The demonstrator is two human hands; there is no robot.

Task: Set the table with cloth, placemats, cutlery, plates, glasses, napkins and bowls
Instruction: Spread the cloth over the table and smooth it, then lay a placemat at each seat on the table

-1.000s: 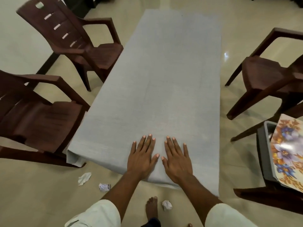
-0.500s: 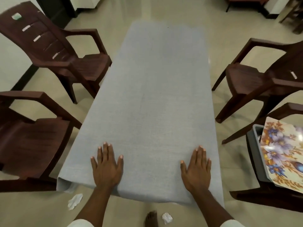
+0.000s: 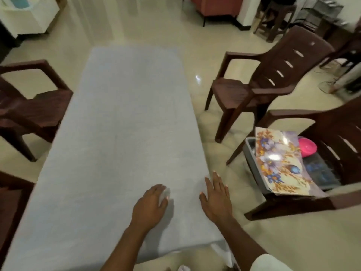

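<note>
While both hands hover, floral placemats (image 3: 277, 159) overlie the grey bin (image 3: 251, 151).

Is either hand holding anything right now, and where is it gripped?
Nothing is held: the left hand and right hand lie on the grey cloth.

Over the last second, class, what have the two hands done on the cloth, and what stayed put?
The left hand slid from the near middle out to the left, then back right, and now blurs over the grey cloth. The right hand moved out to the cloth's right edge and lies flat there. Neither hand took hold of anything. The cloth stays spread, and the floral placemat stays on the chair.
</note>
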